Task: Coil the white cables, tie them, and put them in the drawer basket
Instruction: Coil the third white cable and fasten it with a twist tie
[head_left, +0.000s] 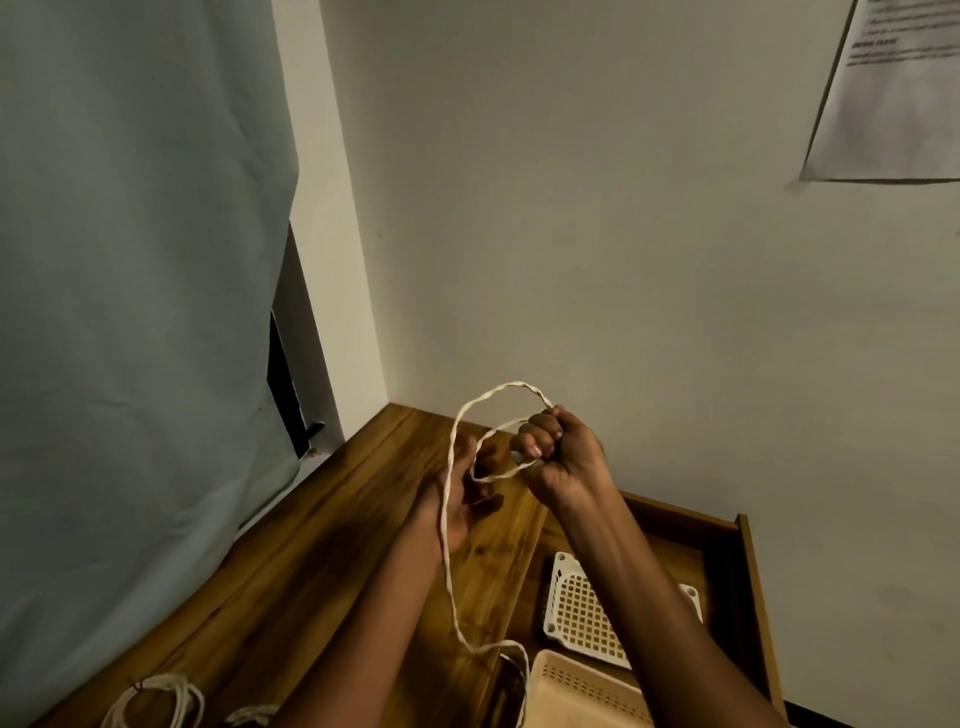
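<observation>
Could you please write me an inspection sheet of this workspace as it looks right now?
Surface: wooden desk top, in a room corner.
Job's things: white cable partly looped in the air, its tail hanging toward the open drawer; white basket and beige basket in the drawer.
Clutter: more white cables on the desk's near edge.
Grippers: right hand fisted on the loop; left hand blurred, fingers inside the loop, grip unclear.
Cables: none besides the white ones.
Surroundings: grey curtain on the left, plain wall, taped paper sheet at upper right.
</observation>
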